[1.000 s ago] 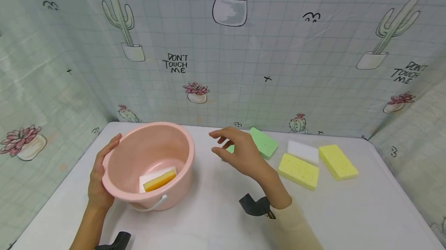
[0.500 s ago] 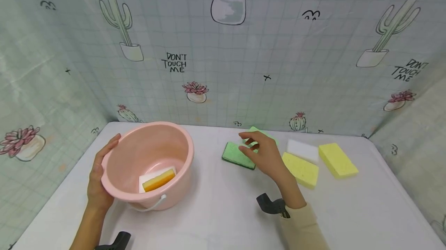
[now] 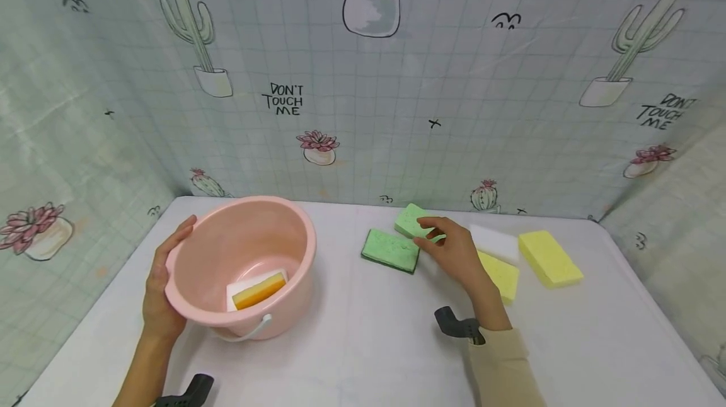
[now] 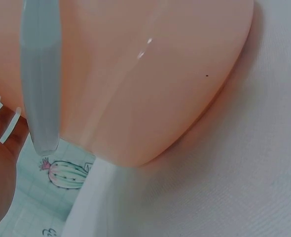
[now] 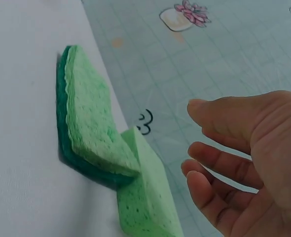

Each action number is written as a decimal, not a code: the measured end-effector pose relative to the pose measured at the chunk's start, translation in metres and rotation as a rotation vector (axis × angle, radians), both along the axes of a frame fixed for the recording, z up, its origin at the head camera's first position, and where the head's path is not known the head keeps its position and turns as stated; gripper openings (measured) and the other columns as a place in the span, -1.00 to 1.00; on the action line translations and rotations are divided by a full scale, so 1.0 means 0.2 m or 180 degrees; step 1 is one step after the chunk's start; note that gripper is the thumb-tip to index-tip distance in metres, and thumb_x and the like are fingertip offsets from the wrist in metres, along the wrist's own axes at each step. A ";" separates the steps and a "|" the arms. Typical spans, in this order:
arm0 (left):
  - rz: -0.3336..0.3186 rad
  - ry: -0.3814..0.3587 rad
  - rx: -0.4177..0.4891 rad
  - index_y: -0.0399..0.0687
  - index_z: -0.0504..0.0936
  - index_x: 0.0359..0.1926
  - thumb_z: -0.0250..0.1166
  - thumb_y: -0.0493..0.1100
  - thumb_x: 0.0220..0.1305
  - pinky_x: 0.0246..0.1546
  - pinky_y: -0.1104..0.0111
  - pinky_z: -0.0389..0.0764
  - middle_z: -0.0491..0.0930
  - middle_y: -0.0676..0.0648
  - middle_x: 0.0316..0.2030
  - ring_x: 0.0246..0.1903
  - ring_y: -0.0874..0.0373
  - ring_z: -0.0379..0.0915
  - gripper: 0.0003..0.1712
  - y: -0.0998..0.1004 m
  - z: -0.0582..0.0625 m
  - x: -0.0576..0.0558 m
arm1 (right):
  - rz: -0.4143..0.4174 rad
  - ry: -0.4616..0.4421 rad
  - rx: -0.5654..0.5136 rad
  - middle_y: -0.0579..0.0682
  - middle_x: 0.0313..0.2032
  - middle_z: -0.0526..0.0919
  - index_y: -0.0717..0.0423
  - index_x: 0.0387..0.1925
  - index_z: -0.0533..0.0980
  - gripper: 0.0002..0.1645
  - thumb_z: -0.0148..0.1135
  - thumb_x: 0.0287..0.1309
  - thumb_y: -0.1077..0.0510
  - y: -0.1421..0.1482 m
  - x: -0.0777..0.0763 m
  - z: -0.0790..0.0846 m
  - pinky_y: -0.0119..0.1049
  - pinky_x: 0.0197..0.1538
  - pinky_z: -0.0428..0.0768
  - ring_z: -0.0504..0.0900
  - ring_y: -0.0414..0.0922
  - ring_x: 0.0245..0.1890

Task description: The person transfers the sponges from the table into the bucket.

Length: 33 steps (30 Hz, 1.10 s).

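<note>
A pink bucket [image 3: 295, 306] stands at the left of the white table in the head view. My left hand [image 3: 161, 290] holds it by its left side, the fingers along the outside below the rim. Inside lie an orange-yellow sponge [image 3: 259, 291] and a white piece [image 3: 234, 290] partly under it. My right hand [image 3: 456, 252] hovers over the sponges at right, fingers loosely bent and holding nothing. Nearest to it are a green scouring sponge [image 5: 89, 106] with a dark green underside and a light green sponge [image 5: 150, 197], which touch in the right wrist view.
Right of the right hand lie a white sponge [image 3: 492, 244], one yellow sponge [image 3: 501, 275] partly hidden by that hand, and another yellow sponge [image 3: 549, 259]. The bucket's pale handle [image 4: 41, 89] hangs down its side. A cactus-print curtain [image 3: 363, 92] stands behind the table.
My right hand has moved right, away from the bucket, past the green sponges, which now show more. The left hand and bucket have stayed in place.
</note>
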<state>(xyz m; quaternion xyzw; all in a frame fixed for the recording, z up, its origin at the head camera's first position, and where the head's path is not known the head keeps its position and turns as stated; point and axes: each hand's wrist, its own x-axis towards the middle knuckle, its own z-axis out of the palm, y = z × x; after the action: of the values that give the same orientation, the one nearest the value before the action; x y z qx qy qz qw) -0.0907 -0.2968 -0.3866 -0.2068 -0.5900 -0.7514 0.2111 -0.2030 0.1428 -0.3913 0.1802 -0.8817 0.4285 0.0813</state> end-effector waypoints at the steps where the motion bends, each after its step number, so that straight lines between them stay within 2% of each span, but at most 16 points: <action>1: 0.0006 0.0001 0.0002 -0.26 0.15 0.40 -0.18 -0.04 0.40 0.23 0.42 0.27 0.01 -0.16 0.43 0.37 -0.02 -0.07 -0.36 0.00 0.00 0.00 | -0.0020 -0.0030 -0.0029 0.10 -0.04 0.61 0.15 0.10 0.53 -0.52 0.35 0.14 0.13 0.01 0.00 0.00 -0.18 -0.16 0.58 0.58 -0.08 -0.18; 5: 0.0027 -0.0066 -0.0010 -0.24 0.15 0.40 -0.17 -0.04 0.39 0.22 0.43 0.28 0.02 -0.14 0.44 0.37 -0.01 -0.05 -0.36 0.00 0.01 -0.01 | -0.0119 -0.0089 -0.0156 0.09 -0.05 0.62 0.12 0.08 0.54 -0.54 0.36 0.13 0.12 0.06 0.02 0.01 -0.19 -0.14 0.58 0.59 -0.09 -0.18; 7: 0.0043 -0.0071 -0.0019 -0.24 0.15 0.40 -0.17 -0.03 0.39 0.22 0.43 0.29 0.02 -0.15 0.44 0.37 -0.01 -0.05 -0.36 0.00 0.01 -0.01 | -0.0086 -0.0138 -0.0169 0.09 -0.04 0.62 0.11 0.09 0.54 -0.53 0.36 0.13 0.11 0.06 0.03 0.00 -0.20 -0.14 0.57 0.58 -0.10 -0.19; 12: 0.0018 -0.0018 0.0032 -0.24 0.16 0.40 -0.18 -0.05 0.39 0.21 0.42 0.30 0.02 -0.15 0.43 0.36 0.01 -0.01 -0.37 -0.01 0.01 -0.01 | 0.0264 -0.0381 -0.0073 0.11 -0.03 0.58 0.11 0.17 0.48 -0.40 0.39 0.09 0.04 0.02 0.04 -0.03 -0.25 -0.32 0.57 0.58 -0.09 -0.27; 15: -0.0038 -0.0005 0.0041 -0.25 0.15 0.40 -0.19 -0.07 0.39 0.22 0.41 0.29 0.02 -0.15 0.43 0.36 0.01 -0.02 -0.37 -0.01 0.01 0.00 | 0.0370 -0.0476 0.0009 0.12 -0.03 0.54 0.14 0.19 0.45 -0.32 0.45 0.02 0.09 -0.02 0.05 -0.06 -0.29 -0.45 0.53 0.55 -0.09 -0.35; 22: -0.0022 -0.0027 0.0032 -0.25 0.15 0.40 -0.19 -0.07 0.39 0.21 0.41 0.30 0.02 -0.15 0.43 0.36 0.02 0.00 -0.37 -0.01 0.00 0.00 | 0.0355 -0.0287 0.0373 0.16 0.15 0.42 0.24 0.18 0.44 -0.25 0.52 -0.11 0.19 -0.06 0.05 -0.14 -0.37 -0.34 0.47 0.48 -0.12 -0.40; 28: -0.0003 -0.0053 0.0009 -0.25 0.15 0.40 -0.19 -0.06 0.39 0.21 0.41 0.30 0.01 -0.15 0.43 0.36 0.01 -0.01 -0.37 -0.01 0.00 -0.01 | 0.0399 -0.0245 0.0282 0.15 0.10 0.40 0.21 0.18 0.46 -0.24 0.53 -0.14 0.27 -0.08 0.04 -0.18 -0.38 -0.36 0.48 0.48 -0.12 -0.42; 33: 0.0000 -0.0092 0.0042 -0.22 0.15 0.40 -0.19 -0.06 0.38 0.21 0.42 0.30 0.02 -0.14 0.43 0.36 0.02 -0.01 -0.37 -0.01 0.00 -0.01 | 0.0308 -0.0289 0.0291 0.18 0.09 0.38 0.23 0.20 0.43 -0.23 0.51 -0.11 0.25 -0.09 0.05 -0.19 -0.39 -0.37 0.47 0.45 -0.15 -0.42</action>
<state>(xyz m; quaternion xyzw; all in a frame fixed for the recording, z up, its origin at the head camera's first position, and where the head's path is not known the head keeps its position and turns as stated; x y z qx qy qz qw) -0.0918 -0.2978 -0.3856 -0.1945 -0.5880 -0.7582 0.2038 -0.1934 0.1238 -0.4285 0.2064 -0.8934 0.3989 0.0120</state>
